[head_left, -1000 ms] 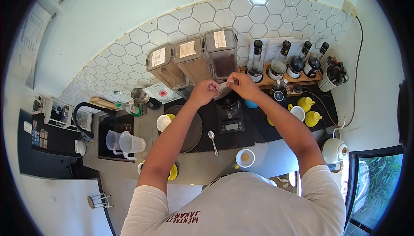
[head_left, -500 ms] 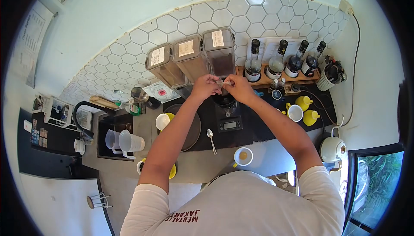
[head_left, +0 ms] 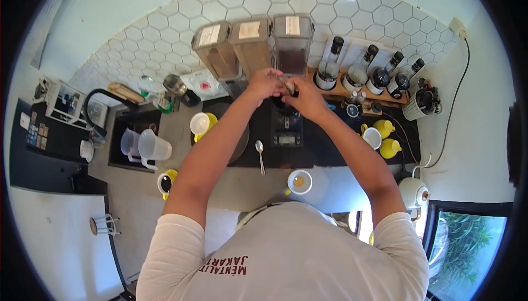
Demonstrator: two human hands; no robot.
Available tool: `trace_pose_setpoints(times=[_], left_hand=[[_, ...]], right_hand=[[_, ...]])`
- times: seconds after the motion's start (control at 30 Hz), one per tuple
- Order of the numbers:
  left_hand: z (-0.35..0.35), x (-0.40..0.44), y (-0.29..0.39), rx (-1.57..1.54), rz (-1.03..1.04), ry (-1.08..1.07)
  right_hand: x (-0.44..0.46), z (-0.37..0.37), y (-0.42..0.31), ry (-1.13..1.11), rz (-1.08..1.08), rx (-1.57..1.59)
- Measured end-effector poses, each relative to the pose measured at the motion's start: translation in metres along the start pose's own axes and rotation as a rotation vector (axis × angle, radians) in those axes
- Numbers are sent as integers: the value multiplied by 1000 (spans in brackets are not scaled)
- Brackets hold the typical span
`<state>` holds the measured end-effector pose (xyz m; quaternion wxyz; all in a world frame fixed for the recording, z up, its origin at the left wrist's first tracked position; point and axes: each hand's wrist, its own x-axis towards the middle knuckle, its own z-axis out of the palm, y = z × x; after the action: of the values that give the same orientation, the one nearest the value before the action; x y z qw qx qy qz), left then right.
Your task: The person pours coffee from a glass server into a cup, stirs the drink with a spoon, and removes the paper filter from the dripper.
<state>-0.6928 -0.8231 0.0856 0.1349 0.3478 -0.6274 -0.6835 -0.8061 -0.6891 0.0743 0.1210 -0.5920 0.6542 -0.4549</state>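
My left hand [head_left: 266, 85] and my right hand [head_left: 306, 98] meet over the counter, fingers closed in a pinch on a small brownish, crinkled packet [head_left: 289, 85]. Its exact kind is hard to make out. Just below them is a dark vessel [head_left: 286, 113], partly covered by the hands, on a black digital scale [head_left: 287, 140] with a lit display. A metal spoon [head_left: 260, 155] lies to the left of the scale. Nearer my body stands a white cup [head_left: 300, 181] with a yellow handle and a little light brown liquid inside.
Three lidded bins [head_left: 249, 45] stand behind my hands. Several dark-capped bottles [head_left: 328, 69] fill a wooden rack [head_left: 396, 102] at right. Yellow cups [head_left: 390, 148] and a white kettle [head_left: 413, 192] are nearby. Left are measuring jugs [head_left: 155, 146], a sink [head_left: 118, 161] and a round tray [head_left: 240, 146].
The head view has tilted and shifted. My hands remain over the vessel with the packet, my right hand now turned lower beside it, and the packet shows at a slant.
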Motion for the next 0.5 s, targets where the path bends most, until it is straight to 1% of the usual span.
trace_pose_setpoints(times=[0.13,0.2,0.23,0.27,0.33,0.5], left_hand=[[0,-5,-3,19,33,12],[0,-5,-4,55,49,20],[0,-9,-1,66,35,11],[1,-14,2,55,25,15],[3,-16,2,168,74,79],[4,-23,-2,174,79,114]], right_hand=[[-1,5,0,62,-22,-35],[-2,7,4,100,-62,-104],[-3,6,2,84,-4,-85],[-2,7,3,93,-23,-97],[0,7,5,88,-33,-142],[3,11,8,67,6,-152]])
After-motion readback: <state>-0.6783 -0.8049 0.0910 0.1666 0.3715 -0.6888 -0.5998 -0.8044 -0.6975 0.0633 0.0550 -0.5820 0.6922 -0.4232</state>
